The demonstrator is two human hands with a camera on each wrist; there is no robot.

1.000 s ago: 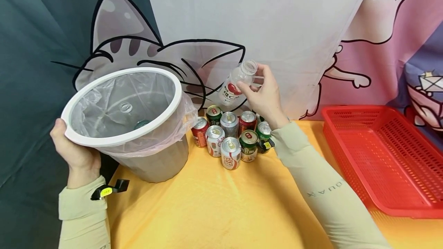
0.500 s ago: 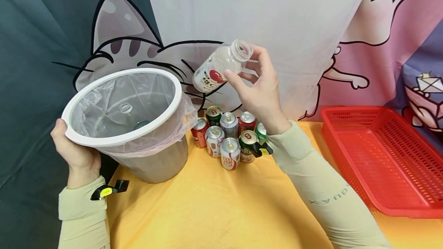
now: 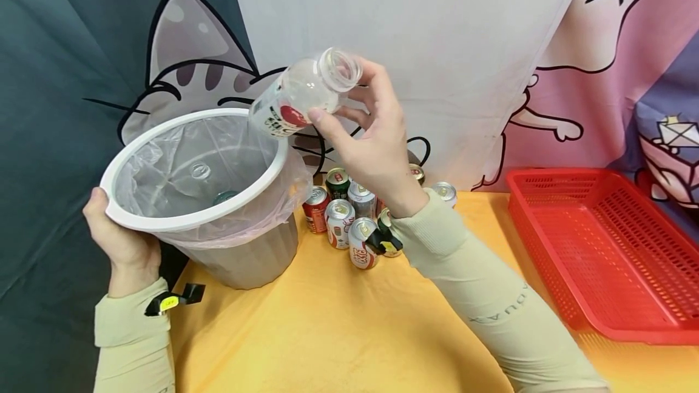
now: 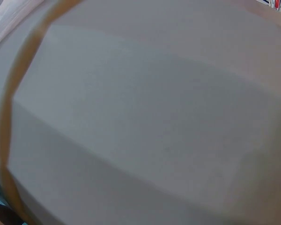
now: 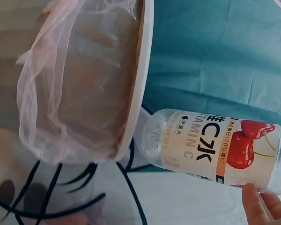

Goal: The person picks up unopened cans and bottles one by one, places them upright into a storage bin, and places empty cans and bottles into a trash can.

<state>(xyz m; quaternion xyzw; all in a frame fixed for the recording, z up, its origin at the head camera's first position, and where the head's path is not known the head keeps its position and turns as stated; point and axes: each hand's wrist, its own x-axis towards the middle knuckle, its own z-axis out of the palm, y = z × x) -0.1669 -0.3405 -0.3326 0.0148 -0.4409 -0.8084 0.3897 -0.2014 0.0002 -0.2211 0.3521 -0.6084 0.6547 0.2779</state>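
My right hand grips a clear plastic bottle near its uncapped neck. The bottle tilts, its base to the left and overlapping the far right rim of the trash can in the head view. In the right wrist view, the bottle shows a cherry label, its base close to the white rim. My left hand holds the left rim of the grey trash can, which leans toward me. A clear bag lines the can. Something round and clear and something dark green show inside.
Several drink cans stand grouped on the yellow cloth, partly hidden by my right forearm. At the right is a red plastic basket. A printed curtain hangs close behind.
My right hand has carried the bottle up and left from above the cans to the trash can's rim, tilting it further. The left hand and the can have stayed put.
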